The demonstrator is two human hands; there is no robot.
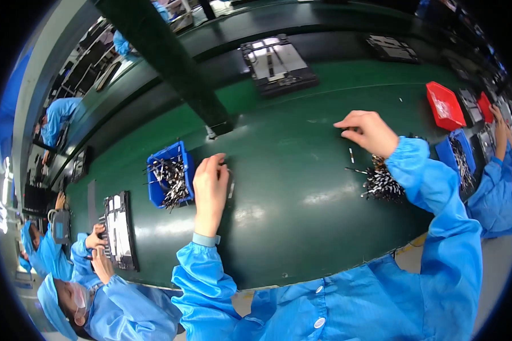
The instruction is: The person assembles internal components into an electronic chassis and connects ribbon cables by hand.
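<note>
While both hands are hanging over the green counter (293, 233), the left hand (209, 184) is curving its fingers loosely beside a blue bin (189, 161); whether it is gripping anything cannot be told. A thin strip (231, 190) is lying just right of its fingers. The right hand (370, 129) is bending thumb and forefinger toward each other, leaving a narrow gap with no part visibly sitting in it. A second strip (351, 155) is lying just below it, near a pile of small parts (383, 183).

Small parts are jutting over the blue bin's edge, so a knock from the left hand is risking a spill. The thin strip is risking being swept aside if that hand is shifting right. The right sleeve (424, 170) is overlapping the pile in view; a low forearm is risking scattering or mixing parts.

At far left, a co-worker (133, 307) is handling a flat panel (118, 230). A dark green post (182, 74) is standing beyond the left hand, obstructing forward reach. An open device (276, 62) is lying farther back. At right, a red bin (445, 106) and a second blue bin (446, 152) are limiting sideways room.
</note>
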